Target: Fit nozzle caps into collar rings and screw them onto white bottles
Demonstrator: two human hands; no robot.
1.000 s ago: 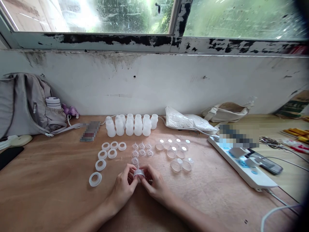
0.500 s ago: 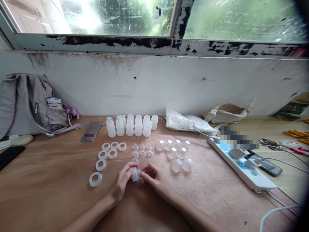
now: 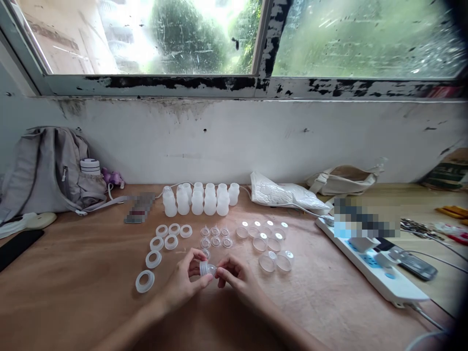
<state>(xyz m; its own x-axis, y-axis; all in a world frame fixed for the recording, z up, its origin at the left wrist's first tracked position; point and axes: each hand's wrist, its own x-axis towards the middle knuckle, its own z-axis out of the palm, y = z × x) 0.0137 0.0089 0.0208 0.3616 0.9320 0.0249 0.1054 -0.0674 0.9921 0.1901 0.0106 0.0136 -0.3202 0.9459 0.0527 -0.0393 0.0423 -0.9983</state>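
My left hand grips a white ring by its rim, with a clear nipple poking out of it to the right. The fingertips of my right hand pinch the nipple's tip. Just beyond my hands, several clear nipples stand in short rows. Loose white rings lie to the left, and clear round caps lie to the right. Several frosted bottles stand close together farther back.
A grey backpack leans at the back left, near a black phone. White plastic packaging and a beige bag lie along the wall. A white power strip with plugs and cables crosses the right side.
The view has tilted up slightly, so the tabletop things appear lower. My left fingers have shifted around the ring, with the thumb now further forward beside the nipple. My right hand still pinches the tip.
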